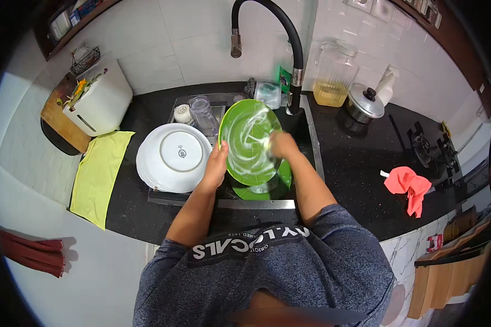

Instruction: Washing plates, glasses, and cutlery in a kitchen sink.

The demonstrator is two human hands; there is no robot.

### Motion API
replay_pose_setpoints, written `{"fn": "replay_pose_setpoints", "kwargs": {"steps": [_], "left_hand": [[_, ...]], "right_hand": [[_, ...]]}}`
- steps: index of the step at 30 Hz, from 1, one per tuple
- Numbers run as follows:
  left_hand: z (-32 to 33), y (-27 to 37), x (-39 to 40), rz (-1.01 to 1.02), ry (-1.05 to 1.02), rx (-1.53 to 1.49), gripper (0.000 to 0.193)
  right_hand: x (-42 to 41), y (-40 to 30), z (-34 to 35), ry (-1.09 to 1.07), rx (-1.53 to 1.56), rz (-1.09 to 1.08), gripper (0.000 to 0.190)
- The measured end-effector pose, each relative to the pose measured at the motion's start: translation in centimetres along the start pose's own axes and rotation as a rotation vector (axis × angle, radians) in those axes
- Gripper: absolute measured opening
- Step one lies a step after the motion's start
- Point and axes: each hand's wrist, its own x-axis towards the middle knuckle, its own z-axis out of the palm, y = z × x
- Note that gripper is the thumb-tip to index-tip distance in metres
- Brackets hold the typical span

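Observation:
My left hand grips the left rim of a green plate, tilted up over the sink. White suds streak the plate's face. My right hand, blurred, is closed against the right side of the plate on a small pale sponge, mostly hidden by the fingers. Below, in the basin, lies another green dish with suds on it. To the left of my left hand, white plates rest upside down in a stack.
Behind the stack stand a clear glass and a white cup. The black faucet arches over the sink. A pitcher and a lidded pot stand right. Cloths, one yellow, one coral, lie on the counter.

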Motion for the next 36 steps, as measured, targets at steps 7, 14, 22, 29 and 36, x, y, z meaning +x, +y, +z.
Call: {"fn": "replay_pose_setpoints", "kwargs": {"steps": [7, 14, 22, 29, 36], "left_hand": [[-0.7, -0.3, -0.1, -0.049, -0.011, -0.002, 0.050], [0.4, 0.6, -0.3, 0.065, 0.056, 0.007, 0.049], [-0.3, 0.3, 0.0, 0.079, 0.095, -0.060, 0.049], [0.1, 0.4, 0.0, 0.060, 0.089, -0.122, 0.045], [0.2, -0.1, -0.4, -0.094, -0.017, -0.086, 0.045]], "right_hand": [[-1.4, -4.2, 1.8, -0.225, 0.456, -0.538, 0.036], [0.3, -0.2, 1.2, 0.165, 0.169, -0.150, 0.035], [-1.5, -2.8, 1.0, -0.510, 0.049, -0.523, 0.034], [-1.2, -3.2, 1.8, -0.335, 0.011, -0.475, 0.029], [0.9, -1.1, 0.1, 0.454, -0.005, 0.061, 0.024]]}}
